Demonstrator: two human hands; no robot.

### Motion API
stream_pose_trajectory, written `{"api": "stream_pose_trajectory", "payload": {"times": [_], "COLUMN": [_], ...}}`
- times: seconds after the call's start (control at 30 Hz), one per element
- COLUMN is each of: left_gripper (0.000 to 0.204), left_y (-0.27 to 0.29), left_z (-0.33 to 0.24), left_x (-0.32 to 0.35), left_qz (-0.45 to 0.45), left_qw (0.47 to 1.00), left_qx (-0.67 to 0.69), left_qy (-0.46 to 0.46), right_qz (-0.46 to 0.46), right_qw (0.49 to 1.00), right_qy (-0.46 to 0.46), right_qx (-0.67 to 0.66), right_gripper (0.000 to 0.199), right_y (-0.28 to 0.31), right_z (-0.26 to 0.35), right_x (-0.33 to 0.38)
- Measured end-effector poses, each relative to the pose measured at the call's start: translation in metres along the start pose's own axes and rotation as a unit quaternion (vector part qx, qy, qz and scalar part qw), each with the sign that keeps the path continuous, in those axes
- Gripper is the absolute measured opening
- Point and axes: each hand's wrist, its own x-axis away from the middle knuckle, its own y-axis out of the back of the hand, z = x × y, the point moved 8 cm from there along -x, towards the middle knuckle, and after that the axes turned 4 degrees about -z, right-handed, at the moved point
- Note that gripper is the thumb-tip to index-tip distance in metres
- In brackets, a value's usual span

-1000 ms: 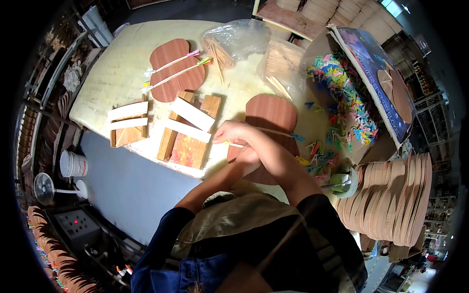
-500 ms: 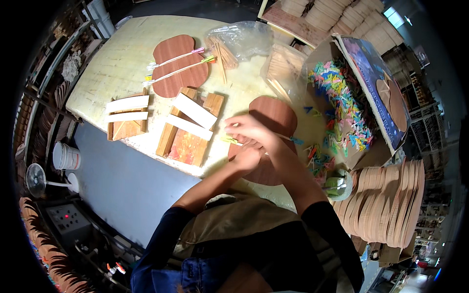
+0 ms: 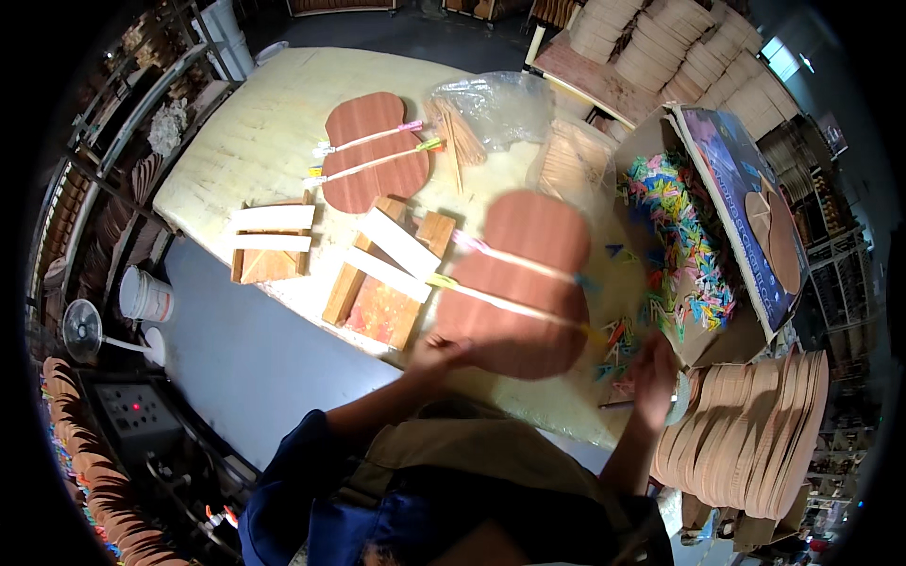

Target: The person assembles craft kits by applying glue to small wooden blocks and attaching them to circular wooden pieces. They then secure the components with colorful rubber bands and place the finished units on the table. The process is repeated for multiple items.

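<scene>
Parting since earlier, left hand (image 3: 444,351) at brown panel (image 3: 524,286), right hand (image 3: 654,379) near loose clothespins (image 3: 617,338), each grip unclear

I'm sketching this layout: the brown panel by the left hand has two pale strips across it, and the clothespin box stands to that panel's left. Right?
The side is wrong: in the head view, the clothespin box stands to the right of the brown panel. That panel, by the left hand, does have two pale strips across it.
</scene>
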Motion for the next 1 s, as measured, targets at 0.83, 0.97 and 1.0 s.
{"api": "stream_pose_trajectory", "payload": {"times": [0.83,0.97,1.0], "left_gripper": [0.035,0.035,0.035], "left_y": [0.152,0.191,0.191], "left_z": [-0.262,-0.254,-0.255], "left_x": [-0.164,-0.166,-0.172], "left_qz": [-0.520,-0.618,-0.601], "left_qw": [0.828,0.780,0.792], "left_qx": [0.104,0.060,0.062], "left_qy": [-0.181,-0.077,-0.084], "right_qz": [-0.276,-0.293,-0.300], "right_qw": [0.959,0.954,0.952], "right_qy": [0.030,0.025,0.019], "right_qx": [-0.053,-0.057,-0.056], "right_gripper": [0.029,0.030,0.030], "right_y": [0.160,0.161,0.158], "right_z": [0.015,0.008,0.007], "right_x": [0.164,0.163,0.162]}}
